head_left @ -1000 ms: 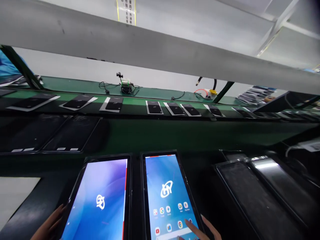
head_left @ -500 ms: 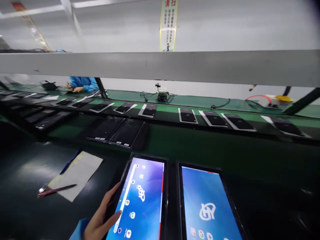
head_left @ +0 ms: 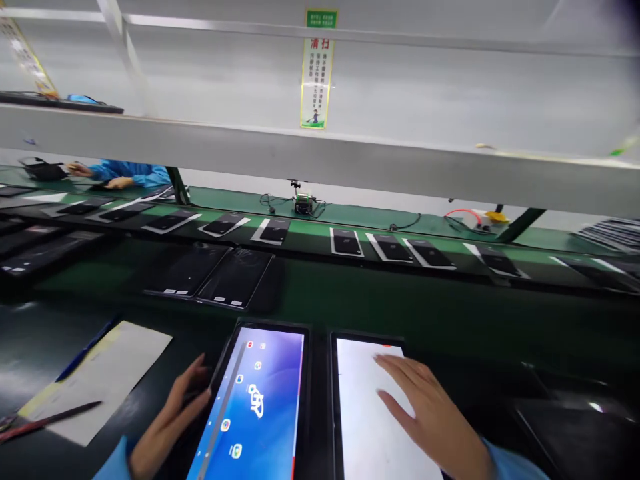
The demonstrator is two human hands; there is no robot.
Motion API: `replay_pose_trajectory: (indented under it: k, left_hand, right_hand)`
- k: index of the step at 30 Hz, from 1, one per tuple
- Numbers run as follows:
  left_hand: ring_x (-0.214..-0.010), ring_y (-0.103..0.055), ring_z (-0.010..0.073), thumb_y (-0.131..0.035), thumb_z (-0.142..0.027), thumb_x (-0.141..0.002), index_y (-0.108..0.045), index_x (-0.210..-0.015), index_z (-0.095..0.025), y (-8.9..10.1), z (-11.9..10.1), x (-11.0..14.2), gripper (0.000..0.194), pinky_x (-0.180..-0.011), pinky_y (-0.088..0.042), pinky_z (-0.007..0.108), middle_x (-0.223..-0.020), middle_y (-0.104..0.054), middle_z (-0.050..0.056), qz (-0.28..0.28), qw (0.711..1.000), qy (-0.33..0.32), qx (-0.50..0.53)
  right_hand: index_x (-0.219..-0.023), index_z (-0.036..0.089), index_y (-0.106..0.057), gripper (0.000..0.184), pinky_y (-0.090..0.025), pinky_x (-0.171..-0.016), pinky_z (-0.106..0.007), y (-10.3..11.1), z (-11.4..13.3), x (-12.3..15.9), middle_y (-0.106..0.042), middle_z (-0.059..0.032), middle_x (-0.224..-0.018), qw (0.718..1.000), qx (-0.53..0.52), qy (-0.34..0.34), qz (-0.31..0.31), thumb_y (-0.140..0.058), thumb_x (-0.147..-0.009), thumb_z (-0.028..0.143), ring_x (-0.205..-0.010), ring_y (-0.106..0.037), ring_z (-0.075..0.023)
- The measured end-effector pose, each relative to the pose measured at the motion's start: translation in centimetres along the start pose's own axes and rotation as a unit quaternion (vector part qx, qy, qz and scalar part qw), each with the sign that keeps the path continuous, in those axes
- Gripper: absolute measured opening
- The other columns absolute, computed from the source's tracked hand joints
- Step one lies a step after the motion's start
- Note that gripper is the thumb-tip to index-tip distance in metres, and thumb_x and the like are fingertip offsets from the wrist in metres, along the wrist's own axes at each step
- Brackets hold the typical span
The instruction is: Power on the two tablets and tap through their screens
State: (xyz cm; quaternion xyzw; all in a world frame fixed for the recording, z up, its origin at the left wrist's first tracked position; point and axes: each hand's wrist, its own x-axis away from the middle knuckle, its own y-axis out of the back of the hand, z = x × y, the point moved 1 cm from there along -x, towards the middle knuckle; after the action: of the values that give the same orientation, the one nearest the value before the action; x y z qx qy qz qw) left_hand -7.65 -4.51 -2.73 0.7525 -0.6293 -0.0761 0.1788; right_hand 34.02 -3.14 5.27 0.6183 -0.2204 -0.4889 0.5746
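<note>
Two lit tablets lie side by side before me. The left tablet (head_left: pixel 273 400) shows a blue home screen with app icons and a white logo. A plain white screen fills the right tablet (head_left: pixel 363 407), with a small red mark at its top edge. My left hand (head_left: pixel 170 417) is just beside the left tablet's left edge, its thumb and fingers apart and nothing in them; whether it touches the edge I cannot tell. Over the right tablet's screen, my right hand (head_left: pixel 425 407) has its fingers stretched out, covering part of the white area.
Paper (head_left: pixel 120 373) with a blue pen (head_left: pixel 87 350) and a dark red pen (head_left: pixel 55 420) lies left. Dark tablets (head_left: pixel 235 277) lie ahead, before a line of devices on white sheets (head_left: pixel 347 242). A blue-sleeved person (head_left: pixel 133 175) works far left. A shelf beam (head_left: pixel 320 157) crosses above.
My right hand has come into view over the right tablet, whose screen went from blue to white. My left hand has drawn off the left tablet's screen. The view has shifted to the right.
</note>
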Motion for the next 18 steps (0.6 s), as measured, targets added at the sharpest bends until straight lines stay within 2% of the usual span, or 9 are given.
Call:
replay_pose_trajectory:
  k: [1,3,6,8,10,14,16,18]
  left_hand:
    - [-0.125,-0.042,0.0295,-0.046,-0.072,-0.074,-0.029,-0.140,-0.022,0.1,-0.8,-1.5,0.084,-0.107,-0.037,0.048,-0.129,-0.047,0.011,-0.003,0.999,-0.013,-0.029]
    - [-0.124,-0.041,0.0293,-0.046,-0.072,-0.073,-0.041,-0.133,-0.020,-0.2,-2.8,-4.6,0.080,-0.110,-0.032,0.049,-0.126,-0.047,0.012,0.000,0.994,-0.065,-0.083]
    - [-0.110,-0.052,0.0295,-0.050,-0.068,-0.070,-0.062,-0.105,-0.019,-1.4,-5.2,-8.4,0.061,-0.104,-0.037,0.046,-0.110,-0.056,0.010,0.009,0.984,-0.131,-0.120]
    - [-0.096,-0.057,0.0283,-0.051,-0.064,-0.070,-0.065,-0.089,-0.019,-2.1,-6.1,-10.0,0.051,-0.092,-0.044,0.041,-0.098,-0.059,0.009,0.006,0.979,-0.153,-0.137]
    - [-0.090,-0.058,0.0270,-0.053,-0.062,-0.069,-0.066,-0.082,-0.020,-2.5,-6.6,-10.9,0.045,-0.083,-0.044,0.037,-0.092,-0.061,0.008,0.004,0.974,-0.169,-0.151]
    - [-0.084,-0.058,0.0256,-0.054,-0.070,-0.067,-0.067,-0.077,-0.022,-2.5,-7.3,-10.9,0.050,-0.080,-0.043,0.035,-0.087,-0.062,0.006,-0.002,0.966,-0.197,-0.170]
    - [-0.089,-0.056,0.0267,-0.051,-0.077,-0.067,-0.068,-0.076,-0.022,-2.2,-7.4,-9.4,0.058,-0.085,-0.041,0.038,-0.090,-0.061,0.006,-0.005,0.958,-0.223,-0.178]
    - [-0.095,-0.054,0.0280,-0.051,-0.080,-0.068,-0.069,-0.079,-0.021,-1.5,-7.0,-6.8,0.062,-0.092,-0.038,0.044,-0.095,-0.060,0.006,-0.012,0.955,-0.244,-0.170]
  right_hand:
    - [-0.127,0.018,-0.052,0.040,-0.044,-0.096,-0.044,-0.6,-0.1,-1.7,-0.060,-0.0064,-0.124,0.997,-0.048,-0.036,0.052,-0.042,-0.093,0.037,-0.113,-0.056,-0.0254]
    - [-0.125,0.018,-0.054,0.039,-0.042,-0.097,-0.047,-1.8,-0.4,-4.9,-0.059,-0.0091,-0.125,0.989,-0.087,-0.066,0.095,-0.039,-0.093,0.035,-0.116,-0.053,-0.0270]
    - [-0.108,0.021,-0.065,0.032,-0.048,-0.088,-0.039,-3.5,-0.8,-8.2,-0.067,-0.0065,-0.110,0.982,-0.119,-0.082,0.119,-0.041,-0.094,0.035,-0.102,-0.061,-0.0219]
    - [-0.098,0.021,-0.067,0.030,-0.050,-0.082,-0.035,-4.2,-0.9,-9.5,-0.069,-0.0047,-0.099,0.978,-0.138,-0.092,0.123,-0.043,-0.094,0.038,-0.092,-0.063,-0.0177]
    - [-0.093,0.018,-0.066,0.030,-0.050,-0.077,-0.034,-4.7,-0.7,-10.3,-0.069,-0.0036,-0.092,0.977,-0.146,-0.106,0.117,-0.046,-0.093,0.041,-0.084,-0.063,-0.0154]
    - [-0.082,0.018,-0.066,0.028,-0.050,-0.073,-0.034,-4.6,0.5,-11.0,-0.068,-0.0020,-0.080,0.978,-0.135,-0.131,0.088,-0.050,-0.092,0.038,-0.073,-0.062,-0.0143]
    - [-0.081,0.021,-0.066,0.028,-0.046,-0.086,-0.039,-3.2,1.3,-9.4,-0.068,-0.0019,-0.086,0.984,-0.115,-0.129,0.050,-0.044,-0.094,0.031,-0.087,-0.062,-0.0168]
    - [-0.086,0.025,-0.066,0.029,-0.032,-0.103,-0.048,-0.9,2.3,-5.7,-0.067,-0.0006,-0.098,0.989,-0.086,-0.122,-0.006,-0.038,-0.096,0.024,-0.108,-0.056,-0.0194]
